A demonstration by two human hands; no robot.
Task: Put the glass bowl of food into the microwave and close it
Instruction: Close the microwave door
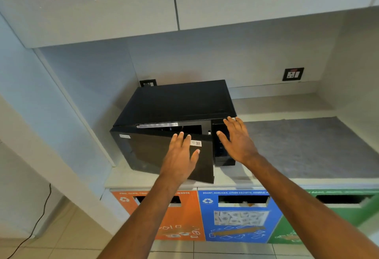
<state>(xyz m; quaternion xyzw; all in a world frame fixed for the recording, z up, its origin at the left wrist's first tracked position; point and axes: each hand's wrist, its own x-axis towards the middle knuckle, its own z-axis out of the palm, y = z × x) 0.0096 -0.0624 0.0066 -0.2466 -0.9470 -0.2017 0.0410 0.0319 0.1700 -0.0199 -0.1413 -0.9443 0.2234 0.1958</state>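
Note:
A black microwave (176, 102) stands on the counter against the left wall. Its door (151, 152) is hinged at the left and stands partly ajar, with a narrow dark gap along the top. My left hand (180, 156) lies flat against the outside of the door near its free edge, fingers spread, holding nothing. My right hand (238, 137) hovers open in front of the control panel (222, 154) at the microwave's right side. The glass bowl is not visible; the door hides the inside of the oven.
A grey mat (307, 145) covers the counter right of the microwave. White cabinets (184, 0) hang overhead. A wall socket (292, 74) sits on the back wall. Below the counter are orange (184, 219), blue (240, 215) and green (332, 213) waste bins. A black cable (39, 219) runs down at the left.

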